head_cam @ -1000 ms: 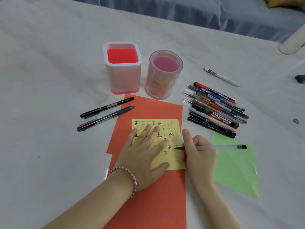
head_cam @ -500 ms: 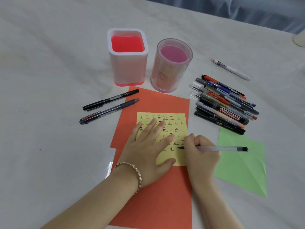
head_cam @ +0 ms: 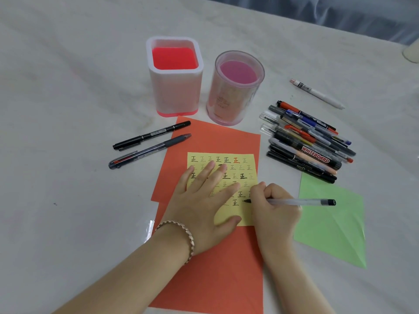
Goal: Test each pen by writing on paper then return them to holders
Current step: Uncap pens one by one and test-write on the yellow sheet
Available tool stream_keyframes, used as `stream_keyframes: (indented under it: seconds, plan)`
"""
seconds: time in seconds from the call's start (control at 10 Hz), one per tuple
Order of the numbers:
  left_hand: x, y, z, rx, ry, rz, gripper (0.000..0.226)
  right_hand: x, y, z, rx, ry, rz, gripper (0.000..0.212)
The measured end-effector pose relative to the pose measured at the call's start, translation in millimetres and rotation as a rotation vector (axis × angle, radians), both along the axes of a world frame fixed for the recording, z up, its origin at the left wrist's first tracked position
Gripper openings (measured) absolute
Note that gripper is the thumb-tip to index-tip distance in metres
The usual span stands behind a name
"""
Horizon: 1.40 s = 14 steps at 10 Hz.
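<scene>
My left hand (head_cam: 205,199) lies flat, fingers straight, pressing the yellow note (head_cam: 246,165), which carries rows of written characters. My right hand (head_cam: 273,206) grips a clear black-ink pen (head_cam: 301,202), its tip on the note's lower right part. The note rests on orange paper (head_cam: 215,268). Behind stand two holders with no pens visible in them: a square white-and-red holder (head_cam: 174,78) and a round pink holder (head_cam: 234,87). A pile of several pens and markers (head_cam: 306,141) lies to the right. Two black pens (head_cam: 149,143) lie left of the orange paper.
A lone white pen (head_cam: 317,93) lies at the back right. A green paper sheet (head_cam: 333,223) lies right of my right hand. A pale object (head_cam: 411,52) sits at the far right edge. The white table (head_cam: 68,87) runs wide to the left.
The view has shifted slightly, so things sit higher in frame. My right hand's pen tip has crept a little lower on the yellow note. My left hand stays flat on it.
</scene>
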<state>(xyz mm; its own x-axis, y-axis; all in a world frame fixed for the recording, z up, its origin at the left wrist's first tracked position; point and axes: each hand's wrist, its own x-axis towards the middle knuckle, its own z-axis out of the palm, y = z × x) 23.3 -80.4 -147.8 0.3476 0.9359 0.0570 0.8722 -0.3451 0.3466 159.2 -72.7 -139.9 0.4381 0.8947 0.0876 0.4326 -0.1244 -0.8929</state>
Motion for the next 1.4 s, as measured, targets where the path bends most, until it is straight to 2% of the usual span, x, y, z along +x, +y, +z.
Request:
stream_keyframes:
  seconds: [0.8,1.0,1.1,1.4]
  plan:
    - [0.0,0.0,-1.5,0.017,-0.027,0.002,0.053,1.6,0.3,-1.5,0.003,0.004,0.003,0.039]
    - [0.4,0.0,-1.1,0.009,-0.035,0.004,0.053,4.1,-0.3,-0.8,-0.002,0.025,-0.029,0.052]
    - [0.4,0.2,-1.1,0.009,-0.031,0.003,0.053,3.5,-0.1,-0.2,-0.013,0.022,-0.007,0.042]
    - [0.6,0.1,-0.3,-0.001,-0.034,0.007,0.054,3.6,0.6,-2.6,-0.011,-0.029,0.02,0.035]
